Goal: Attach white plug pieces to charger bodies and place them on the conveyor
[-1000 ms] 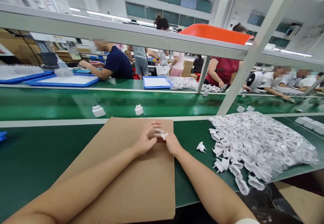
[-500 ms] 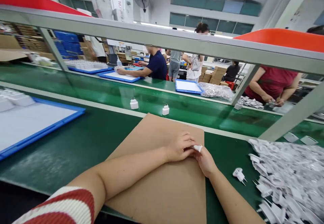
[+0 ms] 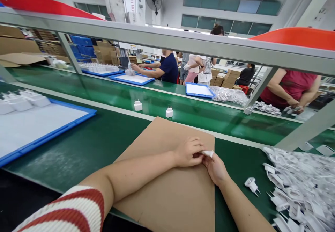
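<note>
Both my hands meet over a brown cardboard sheet [image 3: 167,193] on the green bench. My left hand [image 3: 188,152] is curled, its fingertips pinching a small white plug part [image 3: 208,153]. My right hand [image 3: 215,169] closes on the same part from the right. A single white plug piece [image 3: 251,185] with two prongs lies on the bench just right of my right hand. A heap of white plug parts [image 3: 300,186] in clear plastic spreads at the far right.
Two white chargers [image 3: 138,105] [image 3: 169,112] stand on the green conveyor belt [image 3: 209,115] beyond the cardboard. A blue-rimmed white tray [image 3: 39,123] with several chargers lies at the left. A grey shelf rail [image 3: 167,40] crosses overhead. Other people work across the belt.
The view has swung left, bringing the blue tray into sight and pushing the parts heap toward the right edge. My hands stay together on the white part, now closed tighter.
</note>
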Demonstrator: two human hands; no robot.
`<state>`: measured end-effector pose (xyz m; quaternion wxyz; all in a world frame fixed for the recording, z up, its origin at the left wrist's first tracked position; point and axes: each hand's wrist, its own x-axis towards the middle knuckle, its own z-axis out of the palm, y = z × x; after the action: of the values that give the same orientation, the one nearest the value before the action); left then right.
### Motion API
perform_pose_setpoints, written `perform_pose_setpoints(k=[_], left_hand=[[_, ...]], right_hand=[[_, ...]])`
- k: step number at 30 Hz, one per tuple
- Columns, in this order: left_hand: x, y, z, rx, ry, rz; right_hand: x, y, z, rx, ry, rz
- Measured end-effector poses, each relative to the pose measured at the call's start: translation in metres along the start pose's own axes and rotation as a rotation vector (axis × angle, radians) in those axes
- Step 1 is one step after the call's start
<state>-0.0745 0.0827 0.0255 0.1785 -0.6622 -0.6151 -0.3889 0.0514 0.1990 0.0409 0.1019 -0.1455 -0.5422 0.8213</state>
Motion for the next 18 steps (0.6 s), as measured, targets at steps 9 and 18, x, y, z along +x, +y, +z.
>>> perform_pose_setpoints(k=[9,18], left_hand=[[-0.0027,0.0014,-0.0026,-0.183,-0.238,-0.203],[-0.0023,0.0002,-0.0053,-0.275,-0.356,-0.295]], right_hand=[[0.0014,0.0058,-0.0067,-0.225,-0.161,-0.081],[0.0015,0.0030,-0.0068,-0.420,-0.246,-0.113]])
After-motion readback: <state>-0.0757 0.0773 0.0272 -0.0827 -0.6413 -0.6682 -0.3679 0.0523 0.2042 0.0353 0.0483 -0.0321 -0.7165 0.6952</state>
